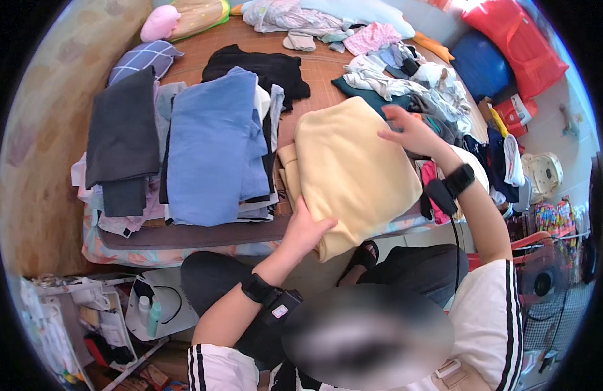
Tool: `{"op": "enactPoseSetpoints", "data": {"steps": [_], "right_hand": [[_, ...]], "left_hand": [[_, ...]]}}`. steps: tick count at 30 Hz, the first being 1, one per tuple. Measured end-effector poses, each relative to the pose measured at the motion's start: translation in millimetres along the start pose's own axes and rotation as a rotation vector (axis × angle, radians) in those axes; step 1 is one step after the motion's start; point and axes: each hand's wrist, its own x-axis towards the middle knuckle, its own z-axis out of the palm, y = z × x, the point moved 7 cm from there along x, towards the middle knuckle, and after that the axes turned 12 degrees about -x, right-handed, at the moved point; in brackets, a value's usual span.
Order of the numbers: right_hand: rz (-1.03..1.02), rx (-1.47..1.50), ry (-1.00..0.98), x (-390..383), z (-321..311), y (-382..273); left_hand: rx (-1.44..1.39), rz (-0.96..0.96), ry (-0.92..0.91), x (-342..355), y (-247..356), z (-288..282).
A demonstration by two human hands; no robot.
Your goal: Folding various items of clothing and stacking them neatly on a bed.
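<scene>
Right now, the left hand [307, 229] grips the near corner of a pale-yellow, soft-looking folded cloth [353, 166], thumb on top and fingers hidden behind it. The right hand [415, 132] is open at the cloth's far right edge, thumb and fingers spread apart; whether it touches the fabric I cannot tell. The cloth thus lies between the two hands, tilted. Just left of the left hand is a stack topped with blue folded fabric [210, 150]; farther left lies dark-grey folded fabric [122, 124]. Beyond the right hand sprawls a loose heap of mixed-colour clothes [438, 88].
</scene>
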Motion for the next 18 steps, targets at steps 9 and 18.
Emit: {"op": "enactPoseSetpoints", "data": {"steps": [9,18], "right_hand": [[0.274,0.982,-0.141,-94,75,41],[0.018,-0.037,0.177,-100,8,13]], "left_hand": [[-0.171,-0.102,-0.299,-16,31,8],[0.978,0.406,-0.004,-30,106,21]]}}
